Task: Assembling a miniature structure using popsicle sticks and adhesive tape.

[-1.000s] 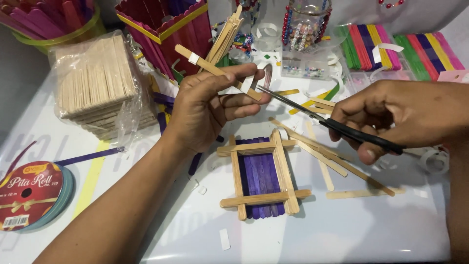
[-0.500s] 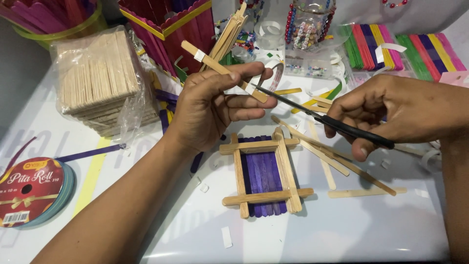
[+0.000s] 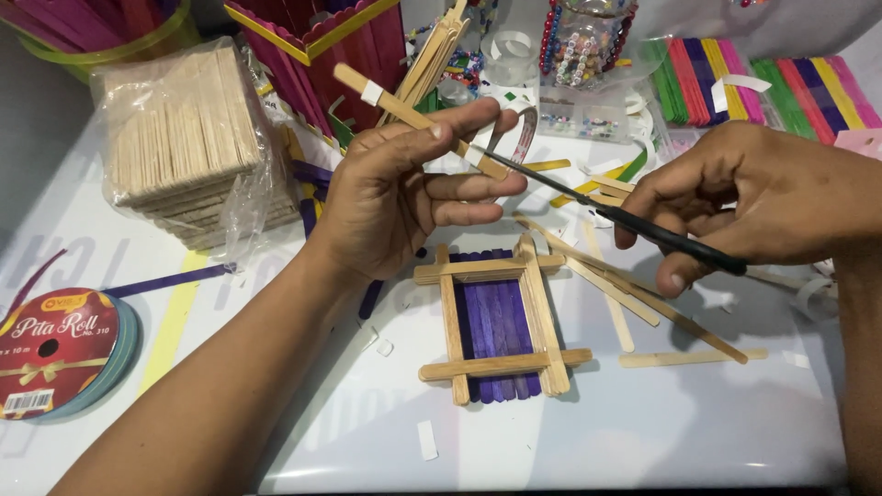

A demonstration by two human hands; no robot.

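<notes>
1. Since the earlier frame, scissors (image 3: 634, 223) had closed in until the blade tips met the wooden craft stick (image 3: 418, 119).
2. Left hand (image 3: 395, 197) pinched the stick above the purple stick frame (image 3: 496, 317); right hand (image 3: 763, 207) gripped the scissor handles.
3. Risk judged: blades sat near the left fingertips; a slip could nick them.
4. White table (image 3: 643, 432) was cluttered with stick bundles (image 3: 179, 138) and a ribbon roll (image 3: 60, 354).

A white table (image 3: 643, 432) carries a purple stick frame (image 3: 496, 317), bagged sticks (image 3: 179, 138) and a ribbon roll (image 3: 60, 354).
</notes>
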